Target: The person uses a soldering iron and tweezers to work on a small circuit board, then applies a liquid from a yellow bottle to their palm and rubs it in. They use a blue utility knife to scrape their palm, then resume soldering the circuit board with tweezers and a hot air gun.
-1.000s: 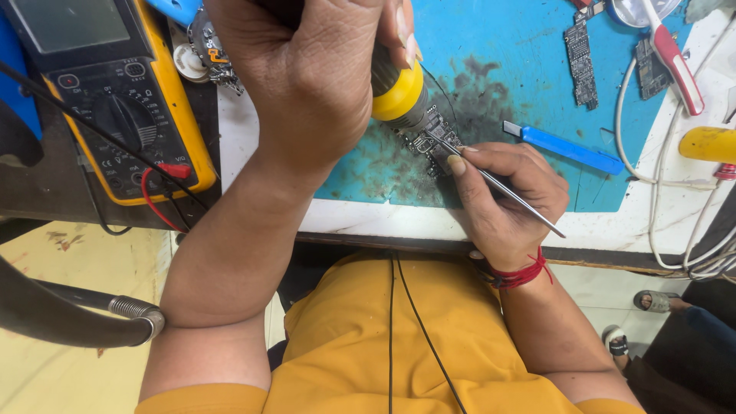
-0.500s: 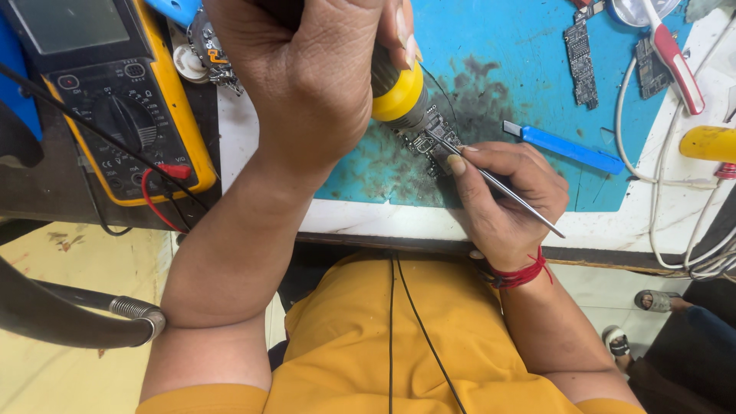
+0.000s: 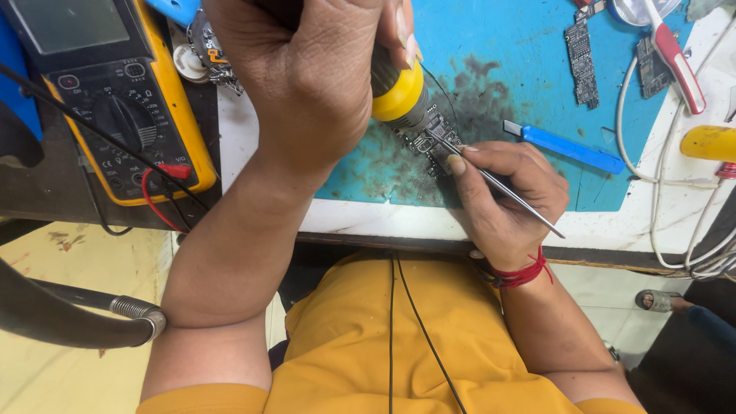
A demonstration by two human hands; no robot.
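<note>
Grip: left hand [image 3: 314,84] one yellow-collared tool [image 3: 399,93]; right hand [image 3: 506,199] one tweezers [image 3: 498,184].

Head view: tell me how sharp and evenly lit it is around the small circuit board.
Head view: light is soft and even, with no hard glare on the blue mat; the small circuit board is fairly sharp but partly hidden by the left hand and its yellow-collared tool; the right hand with its tweezers is crisp; the hose at lower left looks soft.

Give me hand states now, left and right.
Left hand: closed around the yellow-collared tool.
Right hand: closed, pinching tweezers at the board.
</note>
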